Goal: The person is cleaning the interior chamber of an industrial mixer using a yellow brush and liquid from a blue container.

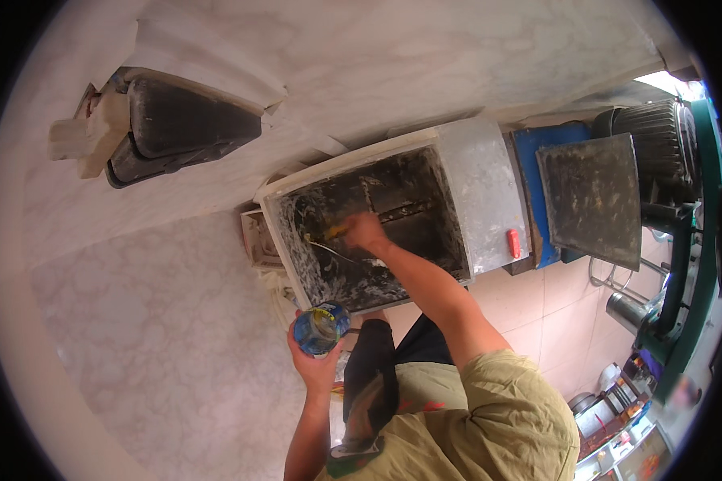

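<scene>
My left hand (317,367) grips a clear blue plastic container (323,329) with a printed label, just outside the near left corner of an open metal box (284,252). Inside that box, my right hand (366,232) is closed around the yellow handle (336,231) of a small tool. Motion blurs the tool, and its working end cannot be made out. A thin pale strip (331,249) shows beside it. White residue smears the box's dark inner walls and floor, and dark bars (406,210) cross the inside.
Right of the opening, a grey metal cover (481,186) bears a red plastic piece (513,243). Beyond stand a blue panel (526,180), a stained square plate (592,198) and a finned motor (656,141). A black plastic object (186,120) juts from the wall. A small carton (259,240) sits left.
</scene>
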### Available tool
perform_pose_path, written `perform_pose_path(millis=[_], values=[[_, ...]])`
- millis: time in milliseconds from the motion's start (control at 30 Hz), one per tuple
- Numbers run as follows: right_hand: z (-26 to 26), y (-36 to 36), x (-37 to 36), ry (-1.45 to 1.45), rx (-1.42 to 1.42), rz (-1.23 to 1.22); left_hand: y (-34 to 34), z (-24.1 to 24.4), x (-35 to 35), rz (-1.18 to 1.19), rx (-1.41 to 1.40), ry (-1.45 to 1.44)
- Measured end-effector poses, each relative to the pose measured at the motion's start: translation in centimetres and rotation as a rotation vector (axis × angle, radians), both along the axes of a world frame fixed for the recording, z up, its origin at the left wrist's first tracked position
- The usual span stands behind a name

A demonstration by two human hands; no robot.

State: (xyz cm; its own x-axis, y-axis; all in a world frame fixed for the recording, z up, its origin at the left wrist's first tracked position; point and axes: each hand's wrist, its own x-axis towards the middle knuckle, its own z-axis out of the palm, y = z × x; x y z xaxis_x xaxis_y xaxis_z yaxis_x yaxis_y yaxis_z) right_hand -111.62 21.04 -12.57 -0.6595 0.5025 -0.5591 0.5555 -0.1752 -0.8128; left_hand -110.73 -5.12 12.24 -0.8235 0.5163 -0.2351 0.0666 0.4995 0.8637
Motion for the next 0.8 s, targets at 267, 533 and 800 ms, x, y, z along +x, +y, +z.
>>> perform_pose_path(millis=[267,533,800], values=[[0.3,-0.9,-2.8,-0.165,0.632,0.497,-1.0,0.5,0.0,-0.027,-0.031,0.01],[-1.8,0.4,-2.8,-0.096,0.717,0.416,-1.1,0.1,0.2,0.022,0.091,0.017],[0.4,2.1,1.6,-0.353,0.625,0.562,-1.9,0.7,0.1,0.0,0.054,0.058]])
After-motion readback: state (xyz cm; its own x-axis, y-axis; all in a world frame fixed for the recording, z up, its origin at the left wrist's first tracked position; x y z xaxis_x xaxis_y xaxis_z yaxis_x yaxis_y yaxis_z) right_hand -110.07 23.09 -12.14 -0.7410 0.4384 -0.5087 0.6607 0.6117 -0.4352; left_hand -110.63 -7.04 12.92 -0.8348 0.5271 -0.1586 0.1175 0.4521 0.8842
